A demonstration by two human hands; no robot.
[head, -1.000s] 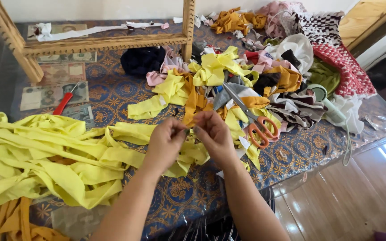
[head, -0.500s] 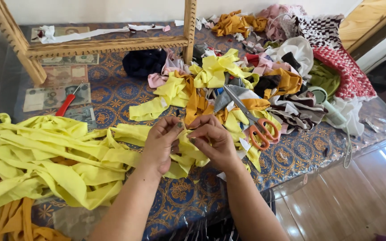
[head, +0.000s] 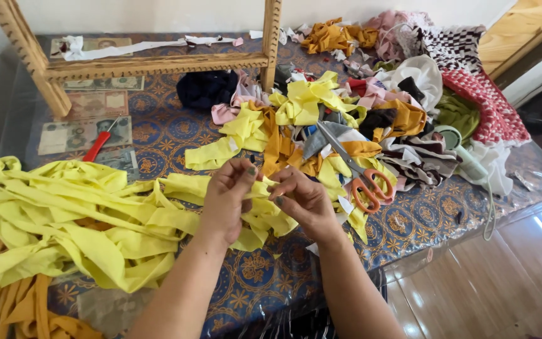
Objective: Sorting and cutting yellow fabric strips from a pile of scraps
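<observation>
From the head camera, both hands meet over the near edge of the desk [head: 158, 135], which is covered in a blue patterned cloth under clear plastic. The left hand [head: 227, 201] pinches a yellow fabric strip [head: 177, 187] between thumb and fingers, and the right hand [head: 302, 201] is closed on the same strip just beside it, fingertips nearly touching the left ones. The strip runs leftward into a loose heap of yellow strips [head: 64, 220] that sprawls over the left side of the desk, with orange strips [head: 14, 311] hanging off the near left corner below it. Just beyond the right hand lie orange-handled scissors [head: 359, 172], blades pointing away (they rest on a mixed pile of fabric scraps [head: 346, 113] in yellow, orange, pink, black and white). A wooden frame [head: 152, 63] stands across the far left of the desk, with a white strip draped on its bar. A red-handled tool [head: 98, 144] lies on banknotes [head: 79, 132] under the plastic.
</observation>
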